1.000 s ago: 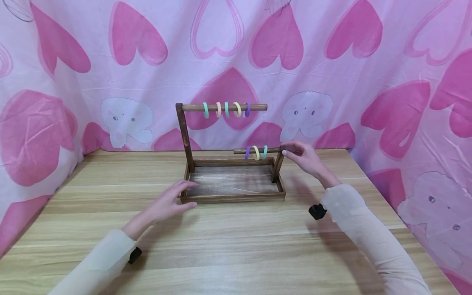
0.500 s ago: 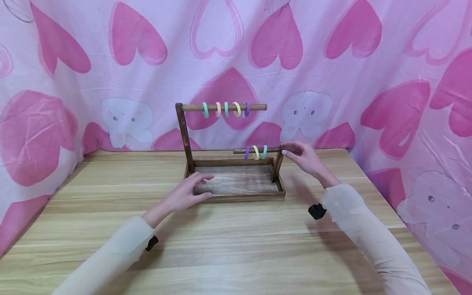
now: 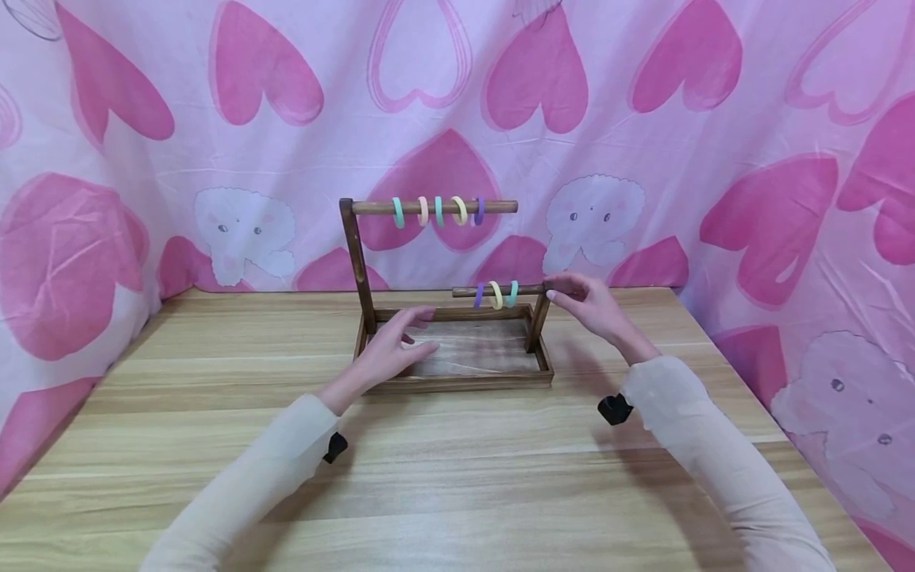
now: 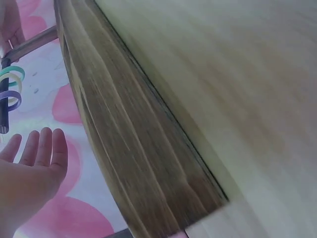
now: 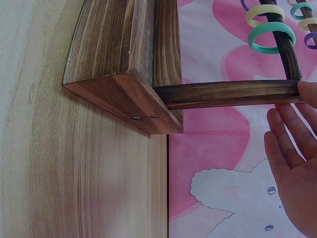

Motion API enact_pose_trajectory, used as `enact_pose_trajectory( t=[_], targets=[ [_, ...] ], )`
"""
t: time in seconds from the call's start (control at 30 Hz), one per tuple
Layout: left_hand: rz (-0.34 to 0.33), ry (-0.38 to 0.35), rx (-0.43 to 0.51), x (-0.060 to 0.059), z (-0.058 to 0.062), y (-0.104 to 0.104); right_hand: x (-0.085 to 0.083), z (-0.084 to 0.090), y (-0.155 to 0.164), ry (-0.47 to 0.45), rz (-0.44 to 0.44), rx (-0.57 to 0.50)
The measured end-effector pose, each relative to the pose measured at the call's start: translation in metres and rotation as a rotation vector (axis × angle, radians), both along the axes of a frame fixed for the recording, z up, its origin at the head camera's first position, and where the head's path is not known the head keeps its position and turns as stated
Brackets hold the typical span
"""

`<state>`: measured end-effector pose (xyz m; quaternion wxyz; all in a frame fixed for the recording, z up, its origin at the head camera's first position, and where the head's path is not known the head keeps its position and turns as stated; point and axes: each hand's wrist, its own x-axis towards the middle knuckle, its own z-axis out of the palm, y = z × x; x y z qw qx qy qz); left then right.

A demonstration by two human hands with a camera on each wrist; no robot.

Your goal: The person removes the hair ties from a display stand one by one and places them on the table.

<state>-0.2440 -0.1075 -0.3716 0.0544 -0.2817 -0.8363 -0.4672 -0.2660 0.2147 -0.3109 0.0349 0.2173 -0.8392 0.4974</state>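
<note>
A dark wooden ring stand (image 3: pixel 457 383) has a tray base, a tall left post with an upper bar (image 3: pixel 500 207), and a shorter right post (image 3: pixel 538 324) with a lower bar. Several pastel rings hang on the upper bar; a purple ring (image 3: pixel 478 295), a yellow ring (image 3: pixel 496 295) and a mint green ring (image 3: pixel 512 293) hang on the lower one. My right hand (image 3: pixel 589 308) pinches the top of the short post between thumb and fingers. Over the tray, my left hand (image 3: pixel 389 347) holds nothing, its fingers pointing towards the free end of the lower bar.
The stand sits on a light wood-grain table (image 3: pixel 457 477), towards its back edge. Behind and at both sides hangs a pink curtain (image 3: pixel 322 159) with hearts and cartoon animals. A black wrist device (image 3: pixel 615 410) sticks out below the right sleeve.
My left hand has moved right and farther forward, from the tray's left front corner to over its inside. My right hand stays on the short post; the rings hang as before.
</note>
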Motion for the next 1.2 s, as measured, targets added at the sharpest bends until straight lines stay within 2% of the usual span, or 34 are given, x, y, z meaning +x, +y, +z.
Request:
enact_pose_trajectory(
  t=[0.13, 0.27, 0.5, 0.6, 0.73, 0.97, 1.13, 1.2],
  targets=[
    [-0.015, -0.057, 0.060, -0.006, 0.002, 0.010, 0.000, 0.000, 0.000, 0.005, 0.003, -0.002],
    [-0.019, -0.147, 0.112, -0.013, 0.006, 0.020, 0.000, 0.001, 0.000, 0.007, 0.000, 0.003],
    [0.001, -0.270, 0.124, -0.020, 0.014, 0.037, 0.001, 0.001, 0.000, 0.003, 0.003, 0.014],
    [0.022, -0.281, 0.117, -0.023, 0.016, 0.042, 0.001, 0.001, 0.001, -0.007, 0.002, 0.008],
    [0.022, -0.286, 0.154, -0.027, 0.018, 0.047, 0.001, 0.001, 0.000, -0.010, 0.001, 0.007],
    [-0.067, -0.359, 0.286, -0.029, 0.030, 0.054, 0.001, 0.002, 0.000, -0.005, -0.001, 0.018],
    [-0.093, -0.354, 0.287, -0.033, 0.037, 0.057, -0.005, -0.003, 0.002, 0.011, 0.004, 0.023],
    [-0.090, -0.356, 0.283, -0.036, 0.035, 0.058, -0.010, -0.009, 0.006, 0.009, 0.004, 0.019]
  ],
)
